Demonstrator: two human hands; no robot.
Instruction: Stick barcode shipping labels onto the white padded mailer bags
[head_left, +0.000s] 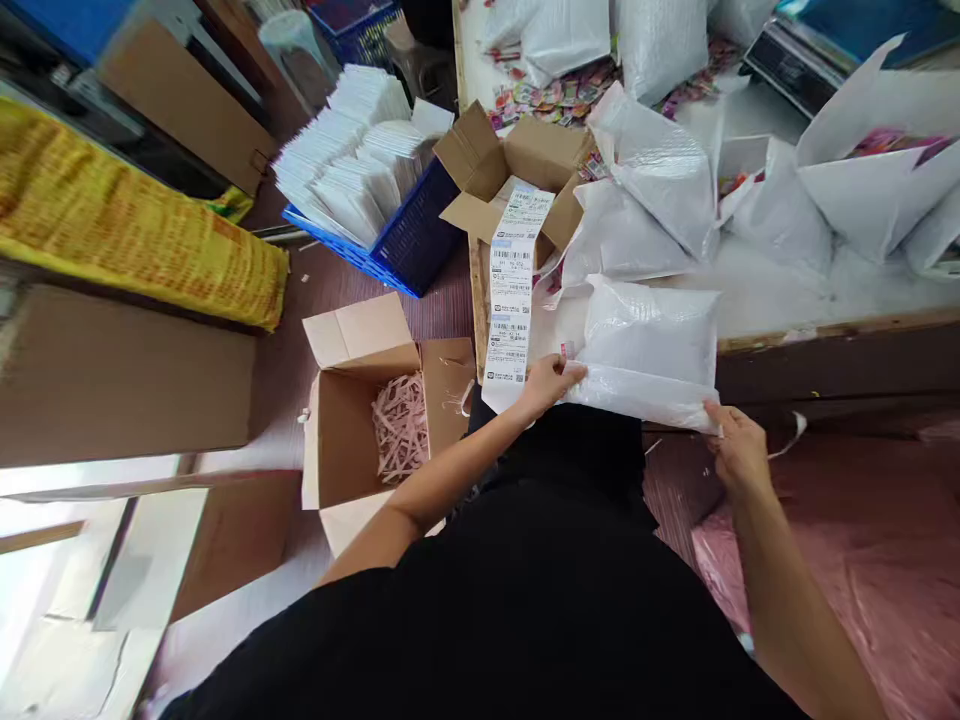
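Observation:
A filled white plastic mailer bag (651, 345) lies at the near edge of the white worktable (787, 295). My left hand (547, 383) pinches the bag's near left corner. Its near right corner is gripped by my right hand (739, 450). A long strip of printed barcode labels (512, 290) hangs over the table edge just left of my left hand, running out of an open cardboard box (517, 165) on the table.
More filled white mailer bags (652, 165) and colourful small packets (559, 100) cover the table. On the floor stand an open carton with pink paper shreds (401, 425), a blue crate of white envelopes (360, 165) and flat cardboard (112, 375). Pink plastic sheeting (862, 570) lies right.

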